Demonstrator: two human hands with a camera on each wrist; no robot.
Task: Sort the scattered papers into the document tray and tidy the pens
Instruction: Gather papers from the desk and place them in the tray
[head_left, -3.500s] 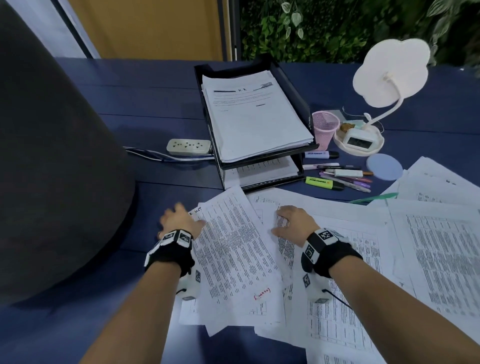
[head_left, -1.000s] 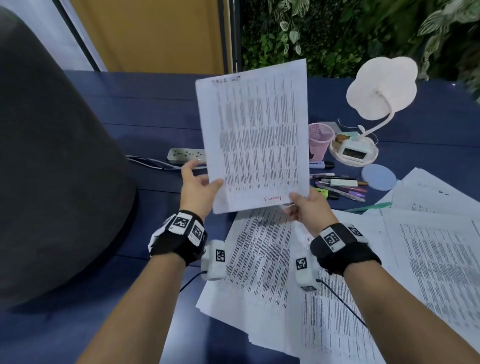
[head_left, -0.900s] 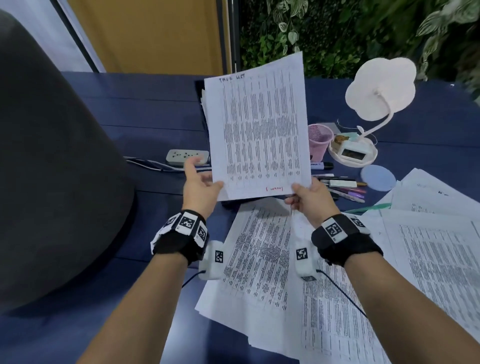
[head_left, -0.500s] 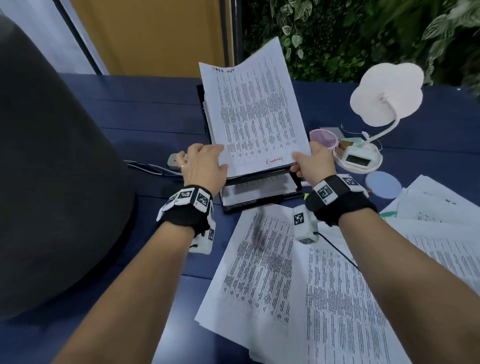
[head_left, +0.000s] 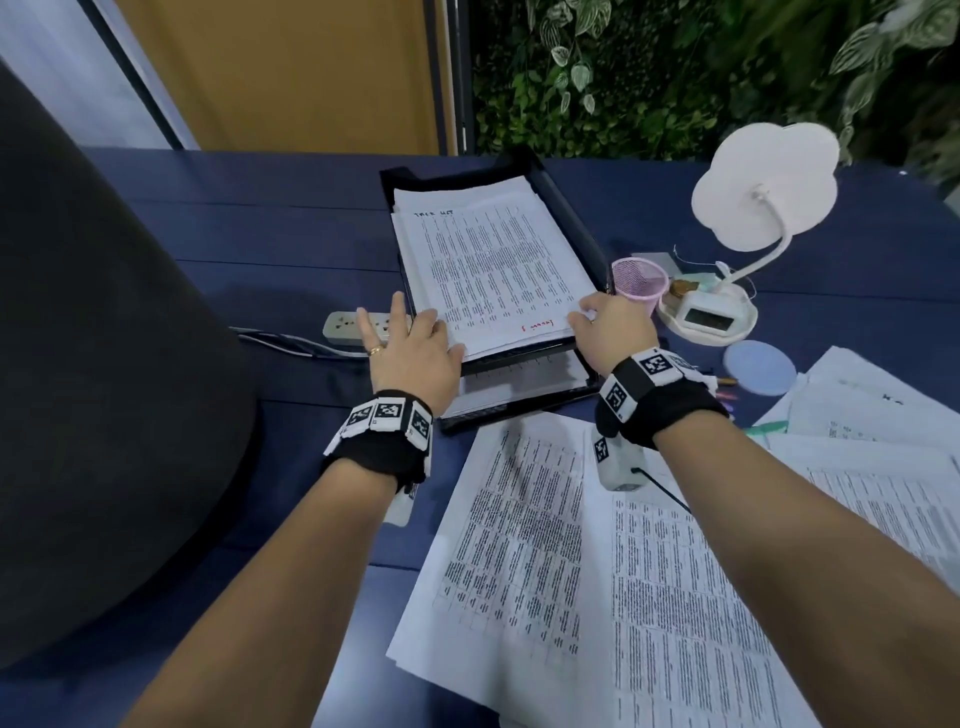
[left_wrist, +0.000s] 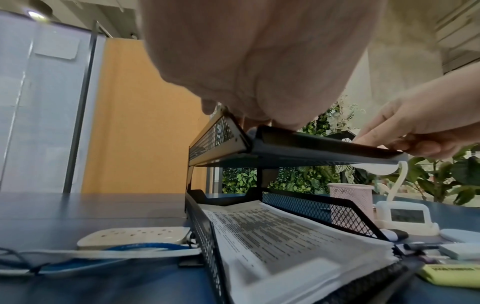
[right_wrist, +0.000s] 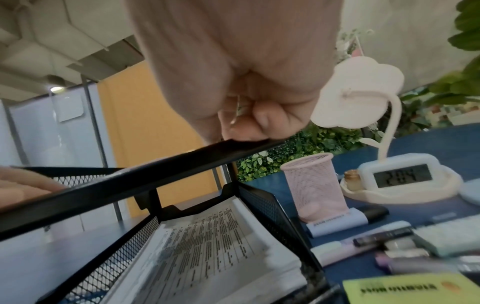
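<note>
Now, a sheet (head_left: 493, 275), earlier held upright, is laid on the tray's (head_left: 571, 208) top stack at upper centre, left hand (head_left: 410, 348) spread flat, right hand (head_left: 613, 332) pinching its corner; many papers (head_left: 519, 545) remain.

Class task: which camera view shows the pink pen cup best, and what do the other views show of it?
The right wrist view: the pen cup stands whole from rim to base, its mesh sharp, beside the tray. The left wrist view shows the cup smaller, its base hidden behind the tray's mesh wall. The head view shows it from above, partly behind the right hand.
</note>
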